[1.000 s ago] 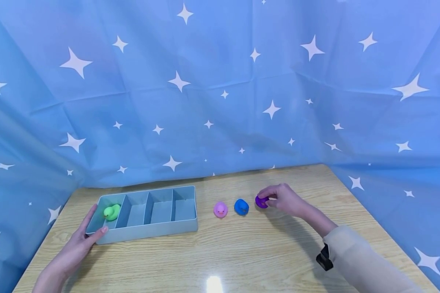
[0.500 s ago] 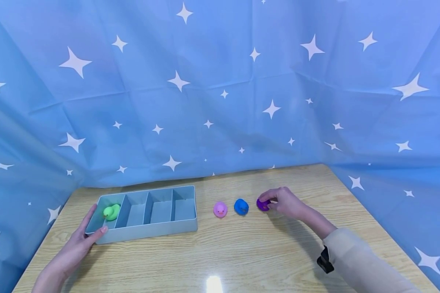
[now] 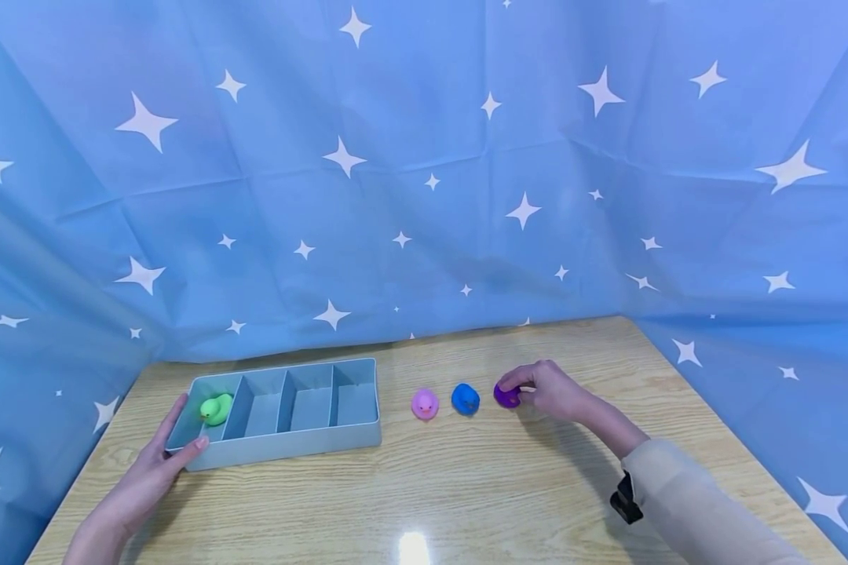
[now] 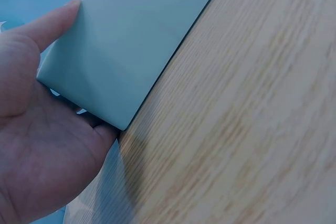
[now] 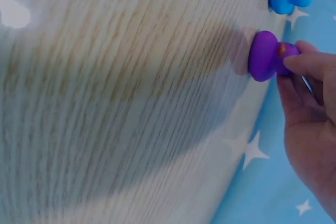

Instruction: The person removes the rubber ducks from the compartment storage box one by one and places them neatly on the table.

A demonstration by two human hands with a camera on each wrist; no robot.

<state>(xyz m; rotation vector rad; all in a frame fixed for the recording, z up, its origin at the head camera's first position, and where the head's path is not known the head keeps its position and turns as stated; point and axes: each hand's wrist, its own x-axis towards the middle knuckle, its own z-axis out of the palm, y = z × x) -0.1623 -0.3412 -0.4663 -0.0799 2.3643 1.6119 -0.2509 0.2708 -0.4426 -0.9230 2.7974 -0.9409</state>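
Observation:
My right hand [image 3: 551, 390] pinches a purple rubber duck [image 5: 264, 56] by its head between thumb and fingers. The duck is at the table surface, to the right of a blue rubber duck [image 3: 465, 399]. Left of the blue one sits a pink rubber duck [image 3: 425, 404]. At the left, my left hand [image 3: 144, 479] holds the near left corner of a grey-blue divided box [image 3: 290, 443], thumb over the front rim and fingers along the end wall. A green rubber duck [image 3: 215, 409] lies in the box's leftmost compartment. In the left wrist view, only the box's outer wall [image 4: 126, 45] shows.
The ducks and box stand on a wood-grain table [image 3: 424, 494]. A blue curtain [image 3: 424, 196] with white stars hangs behind and at both sides. A black strap [image 3: 626, 499] is on the right wrist, by the light sleeve [image 3: 692, 494].
The right hand and the purple duck have shifted slightly toward the front of the table, and the duck has been adjusted in place. The left hand, box and other ducks stay put.

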